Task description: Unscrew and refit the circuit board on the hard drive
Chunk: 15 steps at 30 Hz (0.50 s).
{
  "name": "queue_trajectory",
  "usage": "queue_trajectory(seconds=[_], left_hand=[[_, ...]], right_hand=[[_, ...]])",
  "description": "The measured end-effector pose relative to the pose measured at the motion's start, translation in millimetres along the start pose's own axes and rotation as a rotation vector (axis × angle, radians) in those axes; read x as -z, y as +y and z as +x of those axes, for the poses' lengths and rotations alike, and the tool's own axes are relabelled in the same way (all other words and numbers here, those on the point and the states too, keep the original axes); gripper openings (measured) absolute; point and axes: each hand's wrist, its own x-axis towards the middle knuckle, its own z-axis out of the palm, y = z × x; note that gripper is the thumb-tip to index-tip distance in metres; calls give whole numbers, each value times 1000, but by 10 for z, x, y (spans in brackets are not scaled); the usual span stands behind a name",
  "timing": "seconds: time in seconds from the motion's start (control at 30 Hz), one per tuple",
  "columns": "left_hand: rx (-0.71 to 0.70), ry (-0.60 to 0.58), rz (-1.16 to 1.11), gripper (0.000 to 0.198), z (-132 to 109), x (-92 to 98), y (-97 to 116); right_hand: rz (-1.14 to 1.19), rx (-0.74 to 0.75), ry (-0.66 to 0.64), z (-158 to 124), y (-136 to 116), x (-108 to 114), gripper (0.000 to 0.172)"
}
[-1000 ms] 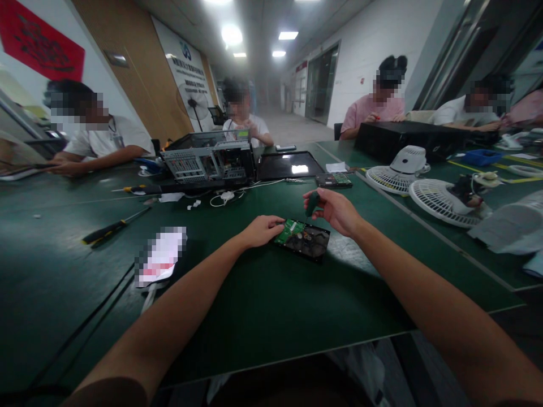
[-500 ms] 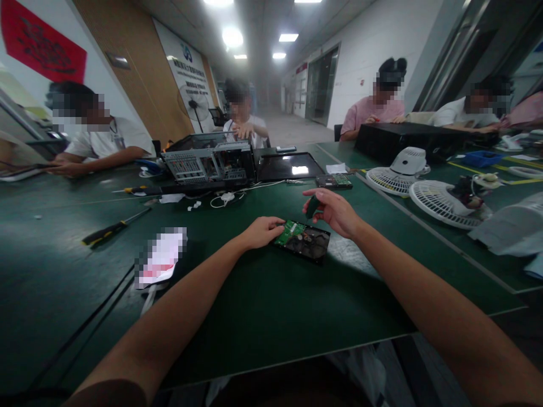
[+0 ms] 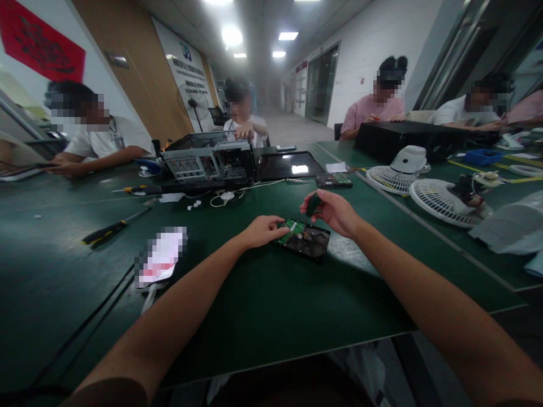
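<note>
A hard drive (image 3: 311, 242) lies circuit side up on the green table, its green circuit board at the left end. My left hand (image 3: 265, 230) grips that end, thumb on top and fingers along the far edge. In my right hand (image 3: 333, 213) is a small screwdriver (image 3: 313, 204) with a dark green handle, held near upright between thumb and fingers. Its thin shaft points down at the far edge of the board; whether the tip touches a screw is too small to tell.
An open computer case (image 3: 207, 164) and a black panel (image 3: 291, 165) stand beyond my hands. A second hard drive (image 3: 334, 180) lies behind. White fan parts (image 3: 396, 172) are at right. A yellow-black screwdriver (image 3: 110, 230) and a badge (image 3: 162, 257) lie left. Several people sit around the table.
The fingers of my right hand have curled in around the screwdriver handle, which has turned slightly. My left hand and the hard drive stay nearly in place.
</note>
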Motion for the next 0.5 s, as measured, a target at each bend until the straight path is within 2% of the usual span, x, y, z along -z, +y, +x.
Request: queue_trajectory(seconds=[0.1, 0.5], left_hand=[[9, -4, -10, 64, 2, -2, 3], [4, -20, -50, 64, 4, -1, 20]], right_hand=[[45, -25, 13, 23, 13, 18, 38], [-82, 24, 30, 9, 4, 19, 28]])
